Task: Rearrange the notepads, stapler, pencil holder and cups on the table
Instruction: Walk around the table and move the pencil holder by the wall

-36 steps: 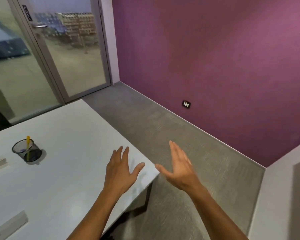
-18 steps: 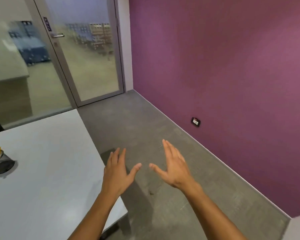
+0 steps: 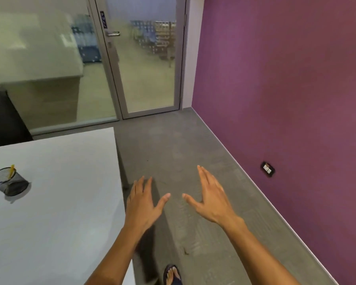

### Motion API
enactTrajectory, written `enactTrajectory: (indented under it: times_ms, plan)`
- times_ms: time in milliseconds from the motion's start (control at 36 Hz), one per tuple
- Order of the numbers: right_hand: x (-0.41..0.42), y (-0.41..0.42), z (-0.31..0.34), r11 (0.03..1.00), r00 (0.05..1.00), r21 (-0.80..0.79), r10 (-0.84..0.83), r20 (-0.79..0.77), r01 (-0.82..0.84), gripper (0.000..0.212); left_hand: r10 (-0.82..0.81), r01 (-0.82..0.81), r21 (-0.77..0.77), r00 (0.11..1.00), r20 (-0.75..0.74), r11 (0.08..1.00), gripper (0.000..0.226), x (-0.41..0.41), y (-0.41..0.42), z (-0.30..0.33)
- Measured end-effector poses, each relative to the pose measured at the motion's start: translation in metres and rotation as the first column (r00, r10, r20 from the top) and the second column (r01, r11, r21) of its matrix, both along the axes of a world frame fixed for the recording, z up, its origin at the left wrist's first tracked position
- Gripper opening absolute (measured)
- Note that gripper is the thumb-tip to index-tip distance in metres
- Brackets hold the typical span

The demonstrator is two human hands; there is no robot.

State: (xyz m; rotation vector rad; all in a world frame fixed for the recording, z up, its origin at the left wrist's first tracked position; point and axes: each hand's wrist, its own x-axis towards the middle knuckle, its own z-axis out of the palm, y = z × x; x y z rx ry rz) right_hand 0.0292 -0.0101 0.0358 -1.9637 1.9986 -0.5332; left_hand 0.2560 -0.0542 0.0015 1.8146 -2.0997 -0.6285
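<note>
Purple wall (image 3: 286, 79) and grey floor (image 3: 173, 151) fill the right of the frame; the left hand (image 3: 142, 204) and right hand (image 3: 211, 199) hover spread wide, empty, at centre. At left, the pencil holder (image 3: 8, 183) stands on the white table (image 3: 60, 202).

Arms: both forearms bare, no sleeves in view.
Left hand (image 3: 141, 204): no rings or watch visible.
Right hand (image 3: 212, 199): likewise unadorned.
Foot (image 3: 172, 275), bottom centre of frame: dark blue flip-flop sandal, toes showing.
</note>
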Motion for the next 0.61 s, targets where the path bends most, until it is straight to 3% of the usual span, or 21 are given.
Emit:
enactTrajectory:
  times_ms: [389, 611]
  plan:
    - [0.013, -0.191, 0.004, 0.981, 0.982, 0.057, 0.185, 0.028, -0.186, 0.102, 0.224, -0.224, 0.008, 0.972, -0.067, 0.974, 0.097, 0.021, -0.142, -0.003]
    - [0.046, -0.288, -0.007, 0.935, 0.941, 0.111, 0.336, 0.037, -0.338, 0.102, 0.408, -0.408, 0.014, 0.912, -0.047, 0.913, 0.104, 0.046, -0.190, -0.006]
